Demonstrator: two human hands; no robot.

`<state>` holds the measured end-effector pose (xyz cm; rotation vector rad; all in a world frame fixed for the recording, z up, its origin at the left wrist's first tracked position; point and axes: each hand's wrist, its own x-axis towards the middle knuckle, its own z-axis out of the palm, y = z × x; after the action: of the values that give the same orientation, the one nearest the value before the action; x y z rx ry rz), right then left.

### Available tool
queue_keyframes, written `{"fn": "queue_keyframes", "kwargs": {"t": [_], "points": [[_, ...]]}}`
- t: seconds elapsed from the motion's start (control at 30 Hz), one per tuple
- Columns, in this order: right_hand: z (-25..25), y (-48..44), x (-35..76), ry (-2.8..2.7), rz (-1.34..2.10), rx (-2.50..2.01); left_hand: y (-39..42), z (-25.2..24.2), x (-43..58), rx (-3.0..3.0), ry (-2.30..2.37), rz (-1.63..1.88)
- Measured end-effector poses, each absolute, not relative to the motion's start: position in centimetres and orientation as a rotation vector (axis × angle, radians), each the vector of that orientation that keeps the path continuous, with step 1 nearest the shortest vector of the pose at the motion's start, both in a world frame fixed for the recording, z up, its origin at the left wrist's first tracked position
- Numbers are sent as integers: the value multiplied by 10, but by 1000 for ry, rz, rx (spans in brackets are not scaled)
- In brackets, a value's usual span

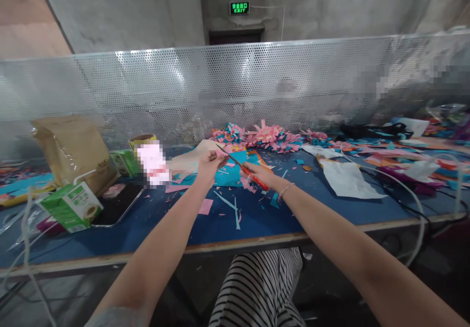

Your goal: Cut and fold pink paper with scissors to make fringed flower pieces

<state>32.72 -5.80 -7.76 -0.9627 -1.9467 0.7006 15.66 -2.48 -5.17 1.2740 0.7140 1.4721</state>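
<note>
My right hand (257, 174) is closed round the red handles of a pair of scissors (240, 165), whose blades point up and left toward my left hand. My left hand (210, 163) is pinched shut on a small piece of pink paper (222, 152) right at the scissor tips. Both hands hover over the blue table (220, 224), above a teal paper sheet (227, 175). Paper scraps (205, 206) in pink and teal lie scattered below my hands.
Finished pink and teal paper flowers (270, 138) lie at the back by a perforated metal screen (235, 87). At left stand a green carton (71, 207), a brown paper bag (73, 151), a phone (117, 204) and a tape roll (142, 141). White paper (345, 180) and cables (404, 190) lie at right.
</note>
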Motion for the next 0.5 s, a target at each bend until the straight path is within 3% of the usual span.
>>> {"fn": "queue_keyframes", "kwargs": {"t": [0.5], "points": [[-79,-55,331,-1993,754,-949,-21,-54,156,1311,696,1518]]}}
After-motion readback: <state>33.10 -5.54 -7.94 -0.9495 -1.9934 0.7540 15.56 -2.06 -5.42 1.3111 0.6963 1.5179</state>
